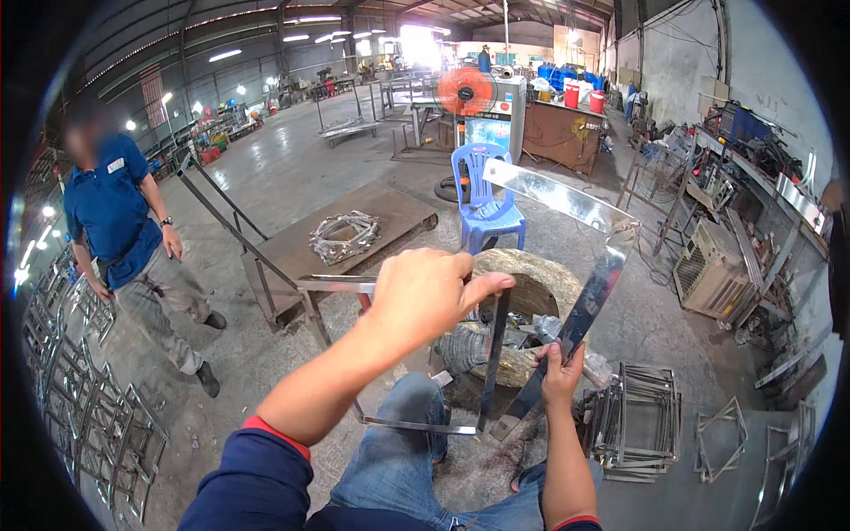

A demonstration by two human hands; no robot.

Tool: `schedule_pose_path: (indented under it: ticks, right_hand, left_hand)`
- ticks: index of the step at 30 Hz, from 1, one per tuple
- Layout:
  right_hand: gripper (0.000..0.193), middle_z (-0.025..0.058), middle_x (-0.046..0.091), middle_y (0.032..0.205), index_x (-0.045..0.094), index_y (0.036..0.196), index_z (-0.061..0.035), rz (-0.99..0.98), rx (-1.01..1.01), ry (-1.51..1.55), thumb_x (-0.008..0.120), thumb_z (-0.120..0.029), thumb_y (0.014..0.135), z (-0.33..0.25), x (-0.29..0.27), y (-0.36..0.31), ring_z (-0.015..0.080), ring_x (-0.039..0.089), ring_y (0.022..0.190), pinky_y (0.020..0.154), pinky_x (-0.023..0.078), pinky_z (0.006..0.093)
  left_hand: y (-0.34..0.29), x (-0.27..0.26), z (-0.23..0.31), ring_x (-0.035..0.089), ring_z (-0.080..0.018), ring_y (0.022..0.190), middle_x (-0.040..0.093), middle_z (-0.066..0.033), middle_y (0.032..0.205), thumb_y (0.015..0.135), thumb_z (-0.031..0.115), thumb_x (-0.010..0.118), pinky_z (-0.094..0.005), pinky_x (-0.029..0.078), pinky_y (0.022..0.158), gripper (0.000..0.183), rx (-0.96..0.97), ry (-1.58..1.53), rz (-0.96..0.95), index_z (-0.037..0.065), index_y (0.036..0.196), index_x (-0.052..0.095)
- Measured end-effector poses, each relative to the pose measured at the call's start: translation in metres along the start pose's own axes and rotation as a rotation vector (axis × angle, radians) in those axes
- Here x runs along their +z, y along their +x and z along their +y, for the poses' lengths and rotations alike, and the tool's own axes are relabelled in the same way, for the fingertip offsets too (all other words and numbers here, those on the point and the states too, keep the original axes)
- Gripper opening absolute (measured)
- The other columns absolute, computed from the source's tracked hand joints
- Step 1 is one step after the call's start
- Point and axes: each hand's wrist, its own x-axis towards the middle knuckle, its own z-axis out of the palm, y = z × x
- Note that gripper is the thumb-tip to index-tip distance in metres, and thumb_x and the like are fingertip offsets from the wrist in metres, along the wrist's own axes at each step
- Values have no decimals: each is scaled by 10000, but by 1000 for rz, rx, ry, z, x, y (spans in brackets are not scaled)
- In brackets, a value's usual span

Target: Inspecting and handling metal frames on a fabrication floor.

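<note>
My left hand (423, 288) is closed over the top of a squarish metal frame (421, 427), its thumb stretched along the upper right corner. The frame stands tilted in front of my knees, and my hand and forearm hide much of its top bar. Lower right, my right hand (563, 376) grips a shiny, flat metal piece bent into an L (591, 296). Its long leg slants down past my fingers, while its other leg reaches up and left from the corner. The L-shaped piece is to the right of the frame.
Ahead lies a round, rough-rimmed tub (540, 265) holding plastic-wrapped bits. Beyond are a blue plastic chair (482, 190), an orange fan (466, 91) and a flat cart (350, 226) bearing a metal bundle. Stacked frames (633, 420) lie right. A person (119, 208) stands left.
</note>
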Motion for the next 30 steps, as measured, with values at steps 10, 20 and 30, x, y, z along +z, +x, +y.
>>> schedule_pose_path:
  ticks: [10, 20, 30]
  right_hand:
    - [281, 78, 599, 845, 457, 1141, -30, -209, 128, 31, 623, -191, 981, -12, 6, -14, 161, 632, 748, 598, 567, 305]
    - [272, 69, 663, 905, 551, 1125, -14, -276, 167, 97, 693, -134, 926, -5, 31, -29, 140, 654, 779, 668, 569, 312]
    - [324, 43, 703, 920, 612, 1067, -11, -337, 157, 38, 797, -161, 847, -9, 48, -41, 103, 657, 823, 746, 532, 262]
  left_hand:
    - [-25, -22, -73, 639, -323, 700, 644, -97, 709, 944, 336, 591, -412, 481, 609, 282, 101, 59, -99, 95, 828, 680]
    - [-57, -17, -106, 566, -213, 592, 575, -30, 626, 800, 286, 749, -336, 394, 627, 205, 156, 62, 300, 90, 843, 704]
    - [-72, -17, -104, 606, -211, 776, 691, -22, 790, 788, 238, 767, -390, 387, 872, 192, 109, 94, 358, 78, 886, 724]
